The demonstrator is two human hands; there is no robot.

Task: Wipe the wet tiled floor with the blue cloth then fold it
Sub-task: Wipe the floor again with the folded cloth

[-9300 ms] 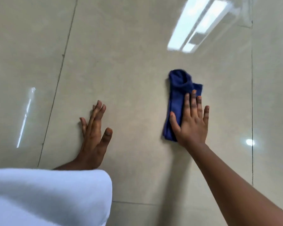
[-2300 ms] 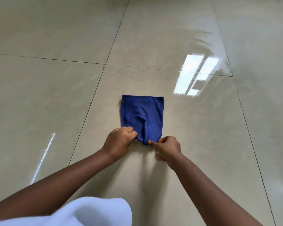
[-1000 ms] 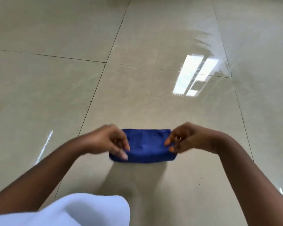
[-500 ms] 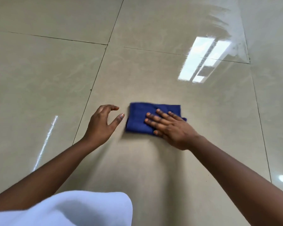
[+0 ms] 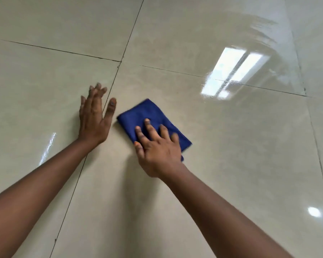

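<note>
The blue cloth (image 5: pixel 147 116) lies folded into a small rectangle on the beige tiled floor (image 5: pixel 231 155), turned at an angle. My right hand (image 5: pixel 157 148) rests flat on its near half with fingers spread, pressing it down and covering its near edge. My left hand (image 5: pixel 95 120) lies flat on the tile just left of the cloth, fingers stretched out, thumb a short gap from the cloth's left corner. It holds nothing.
Dark grout lines (image 5: pixel 117 71) cross the glossy tiles around the cloth. A bright window reflection (image 5: pixel 229 73) shines on the floor at the back right, and a wet-looking sheen (image 5: pixel 259 25) lies beyond it.
Both hands folded the cloth in half and set it down. Since half a second ago the cloth has turned diagonal under my right hand, and my left hand has flattened onto the floor.
</note>
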